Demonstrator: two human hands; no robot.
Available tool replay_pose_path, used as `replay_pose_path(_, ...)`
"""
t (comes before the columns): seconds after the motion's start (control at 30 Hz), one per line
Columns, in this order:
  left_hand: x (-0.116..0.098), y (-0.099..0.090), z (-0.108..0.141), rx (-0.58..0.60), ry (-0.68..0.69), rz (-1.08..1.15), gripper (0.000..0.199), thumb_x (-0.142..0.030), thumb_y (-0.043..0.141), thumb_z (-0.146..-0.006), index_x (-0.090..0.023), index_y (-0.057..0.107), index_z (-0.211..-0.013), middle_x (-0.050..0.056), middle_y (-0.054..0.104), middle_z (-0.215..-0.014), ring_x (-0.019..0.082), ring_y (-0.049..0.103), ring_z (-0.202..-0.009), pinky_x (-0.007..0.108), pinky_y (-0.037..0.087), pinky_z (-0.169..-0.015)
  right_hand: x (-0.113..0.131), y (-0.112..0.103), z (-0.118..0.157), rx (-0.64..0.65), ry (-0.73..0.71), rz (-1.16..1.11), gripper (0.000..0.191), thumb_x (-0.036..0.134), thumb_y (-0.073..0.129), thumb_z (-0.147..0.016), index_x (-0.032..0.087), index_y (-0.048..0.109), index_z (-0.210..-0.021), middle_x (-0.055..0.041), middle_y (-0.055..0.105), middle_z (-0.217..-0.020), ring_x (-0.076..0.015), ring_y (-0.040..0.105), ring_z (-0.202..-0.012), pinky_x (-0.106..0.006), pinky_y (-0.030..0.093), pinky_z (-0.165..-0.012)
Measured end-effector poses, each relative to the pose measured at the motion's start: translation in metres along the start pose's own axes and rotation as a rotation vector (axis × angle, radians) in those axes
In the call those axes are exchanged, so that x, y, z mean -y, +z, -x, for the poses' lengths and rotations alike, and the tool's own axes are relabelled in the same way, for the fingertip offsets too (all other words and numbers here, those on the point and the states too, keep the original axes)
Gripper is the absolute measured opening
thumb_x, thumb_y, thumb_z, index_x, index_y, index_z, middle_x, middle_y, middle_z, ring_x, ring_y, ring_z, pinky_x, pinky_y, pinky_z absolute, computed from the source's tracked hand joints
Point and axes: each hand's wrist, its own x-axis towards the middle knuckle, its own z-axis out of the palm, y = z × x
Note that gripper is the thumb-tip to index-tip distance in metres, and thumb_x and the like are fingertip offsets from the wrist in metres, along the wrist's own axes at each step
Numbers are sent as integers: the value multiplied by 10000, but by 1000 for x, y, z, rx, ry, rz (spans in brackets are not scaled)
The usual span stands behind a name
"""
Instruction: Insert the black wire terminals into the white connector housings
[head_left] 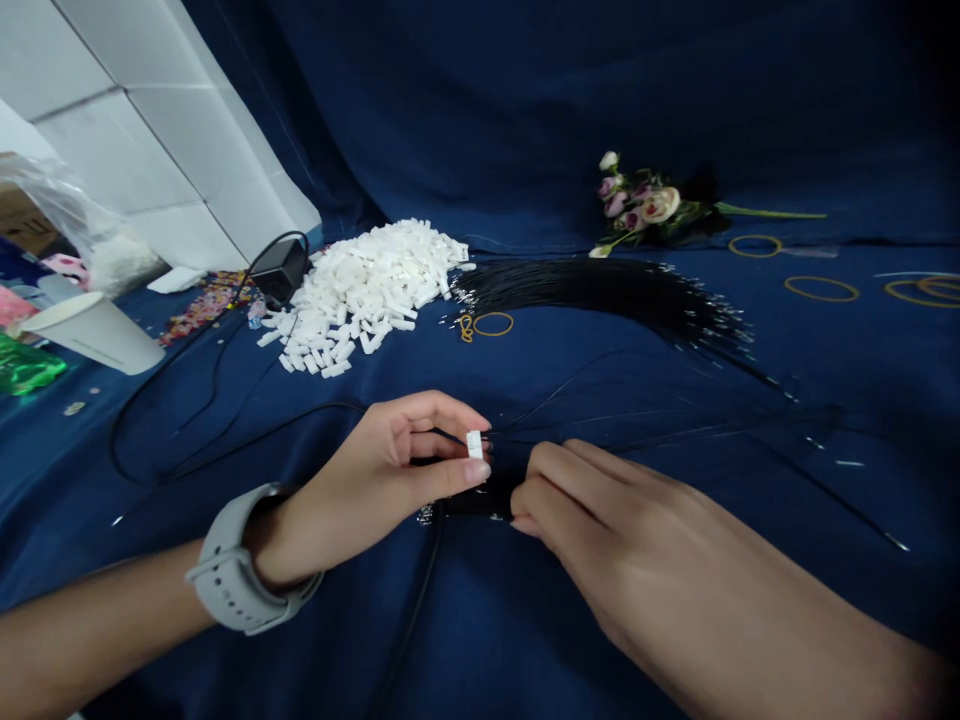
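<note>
My left hand (390, 470), with a grey watch (236, 560) on its wrist, pinches a small white plastic connector housing (475, 445) between finger and thumb. My right hand (600, 520) closes on a bunch of thin black wires (480, 497), just beside the connector. Metal terminals (426, 514) show at the wires' left end. Behind my hands lie a heap of white connector housings (360, 295) and a fanned bundle of black wires (615, 295) with bright metal ends.
Dark blue cloth (480, 120) covers the work surface. On it lie yellow rubber bands (487, 323), artificial flowers (637, 205), a black power adapter (281, 272) with its cable, and a paper cup (94, 330). A plastic bag (82, 225) and white tiled wall (150, 150) stand at the far left.
</note>
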Motion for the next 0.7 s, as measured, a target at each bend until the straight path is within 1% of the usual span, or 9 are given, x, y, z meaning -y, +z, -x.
replay_pose_path(0.13, 1, -1, 1, 1, 8, -6, 206, -139, 800, -751, -193, 695, -920, -40, 659, -874, 54, 630, -778, 138, 498, -704, -3, -3, -2, -52, 48, -32, 259, 12, 611, -540, 177, 611, -740, -18, 604, -703, -163, 544, -592, -293, 466, -548)
replay_pose_path(0.23, 1, 0, 2, 8, 0, -7, 199, -147, 802, -750, -193, 694, -910, -37, 660, -870, 62, 630, -782, 148, 499, -709, -6, -5, -3, -62, 70, -50, 172, 14, 590, -687, 184, 569, -709, -15, 587, -681, -142, 525, -567, -274, 419, -522)
replay_pose_path(0.3, 0, 0, 3, 8, -1, -3, 203, -142, 808, -739, -190, 691, -897, -39, 658, -855, 64, 628, -771, 151, 500, -704, -7, -6, -4, -64, 79, -72, 180, 12, 558, -752, 183, 548, -699, -16, 582, -679, -133, 518, -563, -264, 401, -516)
replay_pose_path(0.43, -2, 1, 3, -4, -7, -5, 212, -137, 814, -726, -186, 691, -891, -33, 667, -843, 75, 635, -766, 162, 508, -700, -8, -10, -6, -38, 107, -114, 206, 3, 484, -811, 179, 541, -720, -23, 569, -685, -139, 524, -549, -269, 397, -504)
replay_pose_path(0.57, -2, 3, 5, 10, 6, 7, 238, -111, 831, -693, -180, 693, -874, -19, 704, -823, 99, 662, -780, 179, 532, -715, -12, -14, -8, -67, 166, -116, 237, 41, 392, -885, 184, 558, -795, -18, 542, -680, -144, 484, -453, -295, 354, -403)
replay_pose_path(0.7, -2, 6, 7, 25, 42, 26, 261, -45, 829, -665, -174, 707, -857, -10, 741, -794, 104, 683, -776, 169, 547, -723, -13, -18, -8, -35, 209, -162, 270, 25, 386, -891, 199, 567, -794, -29, 556, -697, -139, 502, -465, -287, 383, -408)
